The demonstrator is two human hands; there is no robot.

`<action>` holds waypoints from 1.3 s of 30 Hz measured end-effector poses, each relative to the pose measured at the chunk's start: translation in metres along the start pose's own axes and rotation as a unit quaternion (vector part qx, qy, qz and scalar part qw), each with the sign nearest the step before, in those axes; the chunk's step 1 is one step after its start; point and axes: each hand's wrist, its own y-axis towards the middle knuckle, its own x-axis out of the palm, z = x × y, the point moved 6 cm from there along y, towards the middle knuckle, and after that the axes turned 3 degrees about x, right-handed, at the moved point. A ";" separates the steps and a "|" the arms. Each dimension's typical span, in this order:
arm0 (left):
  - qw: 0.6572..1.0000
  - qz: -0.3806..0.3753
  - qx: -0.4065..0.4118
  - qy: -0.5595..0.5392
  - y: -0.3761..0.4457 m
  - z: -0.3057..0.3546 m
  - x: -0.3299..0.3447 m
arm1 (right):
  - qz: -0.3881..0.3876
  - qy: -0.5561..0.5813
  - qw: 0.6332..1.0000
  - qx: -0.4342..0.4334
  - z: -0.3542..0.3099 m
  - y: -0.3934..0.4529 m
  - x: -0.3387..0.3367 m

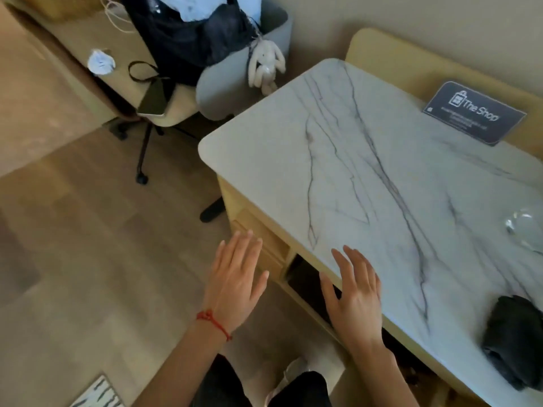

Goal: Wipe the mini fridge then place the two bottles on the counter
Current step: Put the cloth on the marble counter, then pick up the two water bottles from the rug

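Note:
A white marble counter (338, 171) with dark veins tops a pale wooden cabinet (258, 239). Under the counter's front edge is a dark opening (305, 277); what stands inside it is hidden. A folded dark cloth (514, 342) lies on the counter at the right. My left hand (235, 280), with a red string at the wrist, hovers open in front of the cabinet. My right hand (355, 298) is open too, fingers spread over the counter's front edge. No bottles are in view.
A dark "The Shop" card (473, 113) leans at the counter's back. A clear glass object (526, 227) sits at the right edge. A grey chair (235, 83) with a dark bag, a plush rabbit (266, 66) and a phone (152, 101) stands to the left on wood flooring.

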 end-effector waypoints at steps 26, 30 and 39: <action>0.867 0.047 -0.497 -0.010 -0.307 -0.342 -0.021 | -0.306 -0.082 0.858 -0.405 -0.356 -0.062 0.261; 0.817 0.061 -0.574 -0.003 -0.338 -0.350 -0.025 | -0.326 -0.073 0.807 -0.488 -0.404 -0.074 0.286; 0.663 0.111 -0.740 -0.024 -0.392 -0.333 -0.026 | -0.360 -0.041 0.677 -0.641 -0.487 -0.088 0.329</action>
